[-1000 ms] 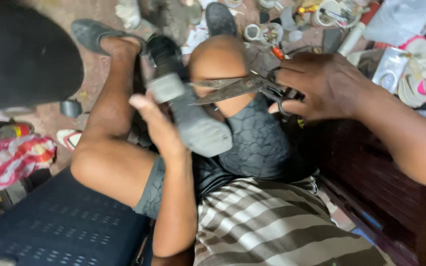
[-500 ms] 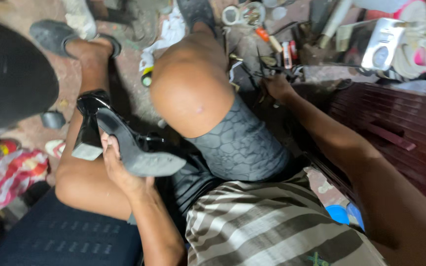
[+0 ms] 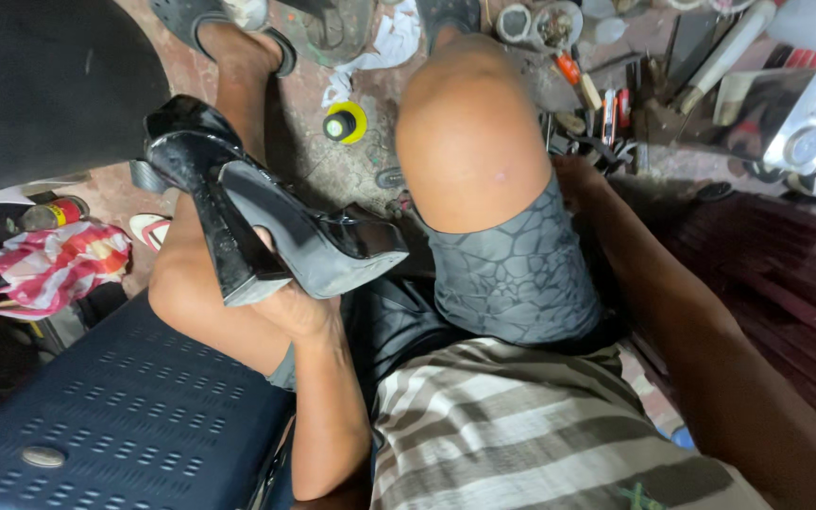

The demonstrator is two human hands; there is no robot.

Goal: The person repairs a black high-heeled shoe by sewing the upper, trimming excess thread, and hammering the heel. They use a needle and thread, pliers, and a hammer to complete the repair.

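Observation:
My left hand [image 3: 297, 307] grips a glossy black high-heeled shoe [image 3: 266, 222] from below, sole side up, with its block heel pointing toward me. A second black shoe [image 3: 181, 127] sits just behind it against my left leg. My right hand [image 3: 573, 175] reaches down past my right knee [image 3: 469, 132] into a pile of tools [image 3: 616, 113] on the floor. The knee hides its fingers, so I cannot tell whether it holds anything.
A small yellow-rimmed glue bottle [image 3: 344, 123] stands on the floor between my legs. A dark blue plastic stool [image 3: 115, 425] is at the lower left, with a red-and-white bag [image 3: 44, 264] beside it. A silver container [image 3: 809, 118] lies far right.
My right hand has dropped from holding pliers at the shoe to the tool pile beyond my knee. My left hand has lowered the shoe to the left, beside my left leg.

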